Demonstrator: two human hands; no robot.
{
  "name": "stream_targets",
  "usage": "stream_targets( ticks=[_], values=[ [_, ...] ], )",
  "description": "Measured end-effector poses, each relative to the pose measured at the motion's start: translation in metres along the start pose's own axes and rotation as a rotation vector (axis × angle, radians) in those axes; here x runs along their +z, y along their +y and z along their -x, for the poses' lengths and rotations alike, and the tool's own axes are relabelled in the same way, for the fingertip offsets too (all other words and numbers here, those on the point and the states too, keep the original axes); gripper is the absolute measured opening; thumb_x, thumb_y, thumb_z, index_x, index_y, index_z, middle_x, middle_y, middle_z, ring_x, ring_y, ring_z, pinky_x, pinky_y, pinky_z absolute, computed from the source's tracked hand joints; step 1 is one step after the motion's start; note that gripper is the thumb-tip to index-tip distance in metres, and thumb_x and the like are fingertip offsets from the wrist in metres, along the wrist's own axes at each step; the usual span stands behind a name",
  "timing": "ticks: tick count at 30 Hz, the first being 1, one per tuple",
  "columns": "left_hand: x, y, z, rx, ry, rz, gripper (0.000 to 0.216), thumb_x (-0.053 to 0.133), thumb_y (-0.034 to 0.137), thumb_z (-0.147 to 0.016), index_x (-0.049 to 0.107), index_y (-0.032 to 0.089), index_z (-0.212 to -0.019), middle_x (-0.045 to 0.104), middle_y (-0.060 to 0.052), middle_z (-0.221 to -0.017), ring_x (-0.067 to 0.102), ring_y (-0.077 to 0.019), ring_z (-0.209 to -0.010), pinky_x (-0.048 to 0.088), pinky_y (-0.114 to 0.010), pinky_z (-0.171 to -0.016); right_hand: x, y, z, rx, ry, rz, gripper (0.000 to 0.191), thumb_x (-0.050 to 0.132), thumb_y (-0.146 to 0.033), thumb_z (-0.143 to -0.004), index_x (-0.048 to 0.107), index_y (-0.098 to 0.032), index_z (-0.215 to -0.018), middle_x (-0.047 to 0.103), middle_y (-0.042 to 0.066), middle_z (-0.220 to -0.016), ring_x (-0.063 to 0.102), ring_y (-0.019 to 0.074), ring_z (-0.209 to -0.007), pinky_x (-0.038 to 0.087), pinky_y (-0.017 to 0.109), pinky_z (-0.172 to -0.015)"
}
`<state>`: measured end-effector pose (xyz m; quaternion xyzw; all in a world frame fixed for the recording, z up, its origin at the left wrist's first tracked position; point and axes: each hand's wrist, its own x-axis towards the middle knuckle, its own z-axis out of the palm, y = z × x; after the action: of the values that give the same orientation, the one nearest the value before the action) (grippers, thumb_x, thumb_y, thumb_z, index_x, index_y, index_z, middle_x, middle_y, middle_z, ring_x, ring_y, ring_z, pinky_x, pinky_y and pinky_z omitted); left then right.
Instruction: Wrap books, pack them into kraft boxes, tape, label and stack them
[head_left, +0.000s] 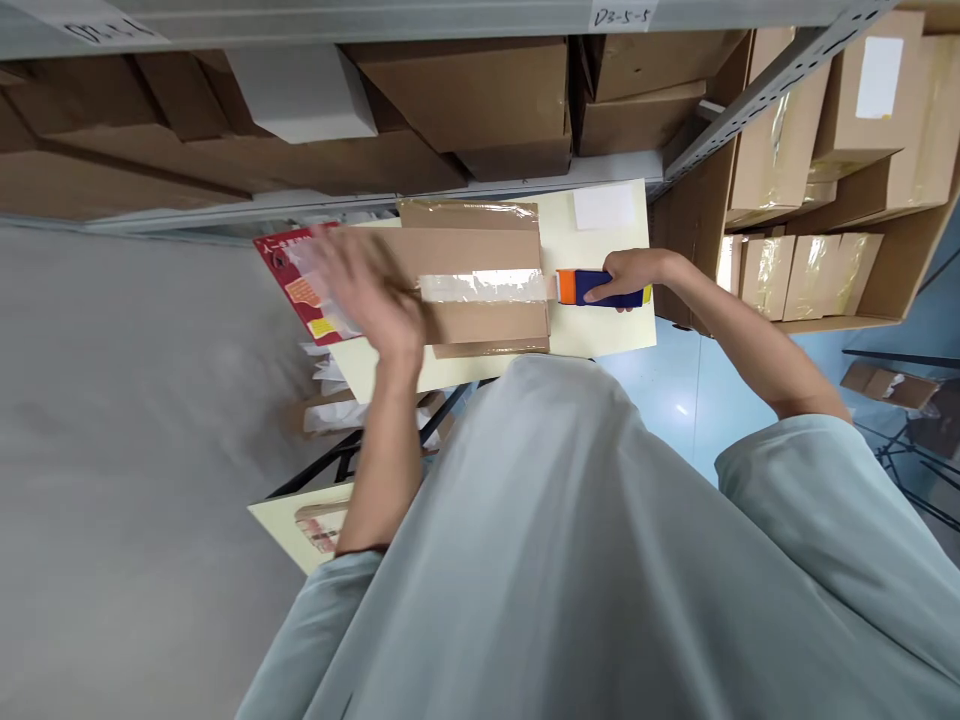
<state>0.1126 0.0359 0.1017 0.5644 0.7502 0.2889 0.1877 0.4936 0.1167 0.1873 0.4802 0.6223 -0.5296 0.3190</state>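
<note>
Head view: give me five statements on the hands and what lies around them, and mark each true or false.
1. The right hand holds a dark blue and orange item. True.
2. A shiny strip of tape runs along the brown cardboard. True.
3. The left hand is at the right end of the brown cardboard. False: it is over the left end, by the red packet, and blurred.
4. The white paper lies on the red packet. False: it lies on the pale board.
5. A shelf label reads D3-5-5. True.
</note>
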Motion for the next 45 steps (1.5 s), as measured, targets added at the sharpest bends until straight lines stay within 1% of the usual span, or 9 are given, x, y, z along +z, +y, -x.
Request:
stream_targets(
  ticks=[2, 4, 7, 12, 17, 27, 34, 40, 45],
  values=[
    [0.028, 0.045, 0.013, 0.154, -0.122, 0.071, 0.075, 0.040, 0.054, -0.116, 0.046, 0.015, -0.179, 0.026, -0.010, -0.195, 0.002, -0.0286, -0.186, -0.002, -0.059, -0.153, 0.000, 0.004, -0.003, -0.002, -0.006, -0.010, 0.074, 0.082, -0.094, -0.083, 0.083, -0.021, -0.095, 0.083, 0.010, -0.086, 0.084, 0.0317, -0.089, 0.067, 0.042, -0.083],
    [0.058, 0.079, 0.027, 0.236, -0.269, 0.130, 0.078, 0.040, 0.073, -0.115, 0.056, 0.025, -0.174, 0.030, -0.006, -0.194, -0.001, -0.0289, -0.186, -0.006, -0.063, -0.151, -0.001, 0.009, -0.007, -0.004, -0.005, -0.022, 0.076, 0.083, -0.095, -0.081, 0.083, -0.021, -0.096, 0.084, 0.010, -0.087, 0.084, 0.0330, -0.090, 0.067, 0.043, -0.082],
    [0.089, 0.100, 0.039, 0.200, -0.373, 0.175, 0.085, 0.054, 0.085, -0.107, 0.063, 0.027, -0.169, 0.033, -0.010, -0.193, 0.001, -0.0343, -0.186, -0.008, -0.066, -0.149, -0.004, 0.019, -0.012, -0.019, -0.004, -0.052, 0.076, 0.085, -0.095, -0.081, 0.083, -0.020, -0.095, 0.084, 0.010, -0.090, 0.084, 0.0344, -0.094, 0.066, 0.043, -0.082],
    [0.093, 0.087, 0.039, 0.104, -0.404, 0.198, 0.079, 0.068, 0.080, -0.102, 0.066, 0.033, -0.166, 0.036, -0.009, -0.192, -0.006, -0.0357, -0.185, 0.001, -0.068, -0.150, -0.011, 0.045, -0.022, -0.095, -0.047, -0.080, 0.073, 0.087, -0.090, -0.083, 0.081, -0.017, -0.092, 0.085, 0.010, -0.098, 0.084, 0.0321, -0.100, 0.064, 0.039, -0.085],
    [0.098, 0.076, 0.035, 0.129, -0.372, 0.089, 0.086, 0.069, 0.081, -0.100, 0.060, 0.034, -0.172, 0.028, -0.004, -0.195, -0.006, -0.0338, -0.185, -0.012, -0.058, -0.149, -0.016, 0.065, -0.032, -0.153, -0.103, -0.067, 0.072, 0.084, -0.087, -0.088, 0.081, -0.016, -0.096, 0.085, 0.008, -0.109, 0.084, 0.0305, -0.109, 0.063, 0.038, -0.091],
    [0.103, 0.067, 0.034, 0.147, -0.358, 0.091, 0.082, 0.070, 0.082, -0.101, 0.063, 0.037, -0.170, 0.030, -0.002, -0.195, -0.008, -0.0356, -0.185, -0.012, -0.062, -0.149, -0.034, 0.086, -0.020, -0.218, -0.159, 0.002, 0.078, 0.077, -0.094, -0.088, 0.081, -0.016, -0.087, 0.081, 0.005, -0.082, 0.080, 0.0235, -0.079, 0.062, 0.040, -0.084],
    [0.105, 0.066, 0.036, 0.137, -0.343, 0.093, 0.086, 0.075, 0.080, -0.098, 0.061, 0.037, -0.171, 0.030, -0.003, -0.194, -0.007, -0.0366, -0.185, -0.009, -0.063, -0.150, -0.028, 0.087, -0.017, -0.053, -0.060, 0.113, 0.076, 0.064, -0.081, -0.105, 0.081, -0.009, -0.088, 0.086, 0.011, -0.093, 0.083, 0.0221, -0.088, 0.057, 0.036, -0.086],
    [0.107, 0.064, 0.035, 0.170, -0.350, 0.043, 0.097, 0.082, 0.080, -0.092, 0.059, 0.033, -0.173, 0.027, -0.006, -0.195, -0.008, -0.0391, -0.184, -0.013, -0.064, -0.148, 0.006, 0.075, -0.084, -0.111, 0.124, 0.046, 0.060, 0.088, -0.079, -0.089, 0.081, -0.019, -0.089, 0.084, 0.010, -0.089, 0.084, 0.0377, -0.102, 0.064, 0.047, -0.090],
    [0.107, 0.067, 0.035, 0.153, -0.370, 0.037, 0.092, 0.079, 0.075, -0.096, 0.056, 0.033, -0.176, 0.026, -0.005, -0.196, -0.009, -0.0388, -0.184, -0.012, -0.065, -0.148, 0.038, 0.038, -0.134, -0.131, 0.379, 0.129, 0.061, 0.083, -0.077, -0.092, 0.082, -0.017, -0.104, 0.078, 0.010, -0.084, 0.081, 0.0427, -0.108, 0.062, 0.057, -0.101]
  ],
)
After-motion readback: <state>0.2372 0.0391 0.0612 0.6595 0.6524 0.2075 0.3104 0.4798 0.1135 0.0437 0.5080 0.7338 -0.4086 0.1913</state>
